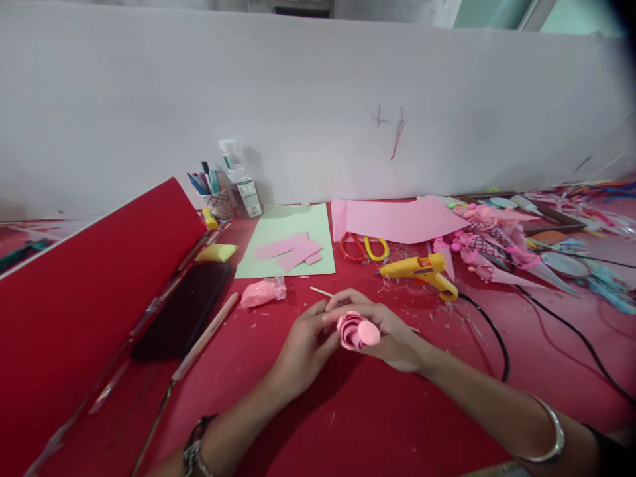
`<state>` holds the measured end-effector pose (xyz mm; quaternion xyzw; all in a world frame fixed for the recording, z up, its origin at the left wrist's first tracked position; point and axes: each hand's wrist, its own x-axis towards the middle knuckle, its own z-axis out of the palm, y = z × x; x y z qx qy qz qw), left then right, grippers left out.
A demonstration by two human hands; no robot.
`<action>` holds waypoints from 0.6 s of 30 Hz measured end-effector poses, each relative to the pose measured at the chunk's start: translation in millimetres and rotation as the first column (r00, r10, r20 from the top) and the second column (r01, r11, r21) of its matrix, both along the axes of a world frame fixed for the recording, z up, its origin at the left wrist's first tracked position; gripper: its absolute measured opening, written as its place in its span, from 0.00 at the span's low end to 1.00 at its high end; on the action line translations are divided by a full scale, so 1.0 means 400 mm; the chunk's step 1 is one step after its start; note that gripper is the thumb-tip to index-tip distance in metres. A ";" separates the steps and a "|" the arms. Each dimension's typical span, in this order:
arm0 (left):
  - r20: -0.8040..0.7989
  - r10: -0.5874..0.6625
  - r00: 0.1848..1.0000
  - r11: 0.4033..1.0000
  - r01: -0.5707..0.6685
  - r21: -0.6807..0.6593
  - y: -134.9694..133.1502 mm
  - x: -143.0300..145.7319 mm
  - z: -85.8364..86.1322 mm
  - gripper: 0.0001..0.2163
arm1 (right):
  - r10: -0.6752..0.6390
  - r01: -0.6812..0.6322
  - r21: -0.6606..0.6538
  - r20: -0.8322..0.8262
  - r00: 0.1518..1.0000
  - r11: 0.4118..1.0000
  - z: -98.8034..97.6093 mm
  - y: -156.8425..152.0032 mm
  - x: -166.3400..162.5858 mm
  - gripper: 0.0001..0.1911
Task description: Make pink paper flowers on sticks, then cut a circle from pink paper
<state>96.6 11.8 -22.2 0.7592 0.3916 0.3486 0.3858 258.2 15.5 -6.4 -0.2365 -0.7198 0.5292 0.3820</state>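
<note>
Both my hands meet over the red table (348, 424) around a small pink paper flower (355, 331) made of rolled petals. My right hand (392, 334) wraps it from the right, fingers curled over the top. My left hand (303, 344) pinches its left side with thumb and fingers. A thin wooden stick (322, 291) pokes out behind my fingers toward the upper left; whether it joins the flower is hidden.
A yellow glue gun (420, 270) with a black cord lies just beyond my hands. Scissors (364, 247), pink paper sheets (402, 218), a green sheet with pink strips (291, 248), a pen cup (214, 195), a bottle (241, 179), a black case (183, 311) and a red board (84, 291) surround them.
</note>
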 end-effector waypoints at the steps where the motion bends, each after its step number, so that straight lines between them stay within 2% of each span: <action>1: 0.007 -0.012 1.000 1.000 0.012 -0.001 -0.001 0.000 0.001 0.06 | -0.006 0.006 0.014 0.004 1.000 1.000 -0.001 0.000 0.000 0.15; 8: 0.075 -0.080 0.994 0.989 0.089 -0.117 -0.002 0.005 0.004 0.06 | -0.116 0.098 0.157 0.108 0.987 0.983 -0.013 -0.004 0.000 0.13; 14: 0.187 -0.089 0.978 0.988 0.111 -0.110 -0.005 0.007 0.028 0.10 | -0.205 0.131 0.425 0.133 0.970 0.896 -0.016 -0.012 -0.007 0.12; 18: 0.192 -0.044 0.980 0.984 0.076 -0.162 -0.008 0.012 0.032 0.11 | -0.229 0.151 0.445 0.129 0.965 0.883 -0.014 -0.018 -0.010 0.12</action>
